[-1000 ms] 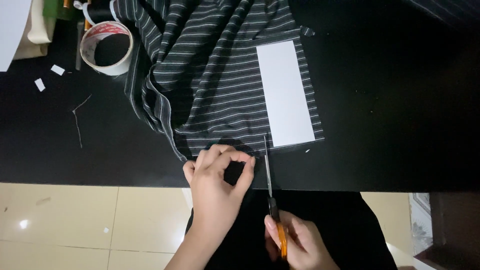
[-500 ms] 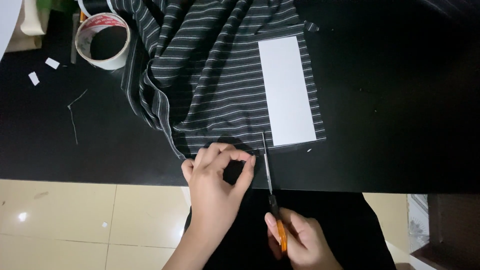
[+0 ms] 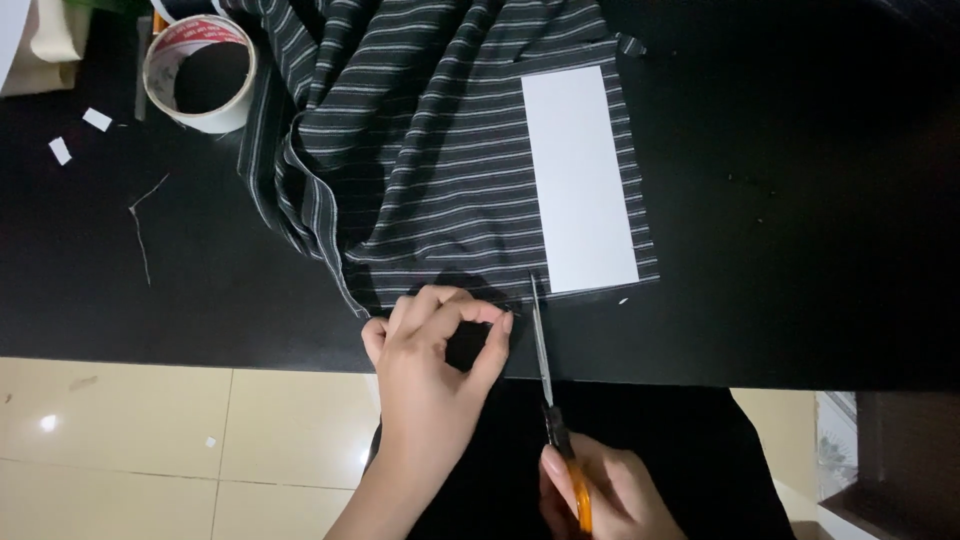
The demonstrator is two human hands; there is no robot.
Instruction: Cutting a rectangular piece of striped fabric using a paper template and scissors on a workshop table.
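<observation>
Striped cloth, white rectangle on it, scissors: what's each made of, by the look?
Striped cloth: soft woven or knit fabric, matte, dark with thin pale stripes; it folds and drapes. White rectangle: likely paper or thin card, flat, matte, crisp straight edges. Scissors: blades look like metal, thin and grey; the handle in the right hand looks like orange plastic.
</observation>
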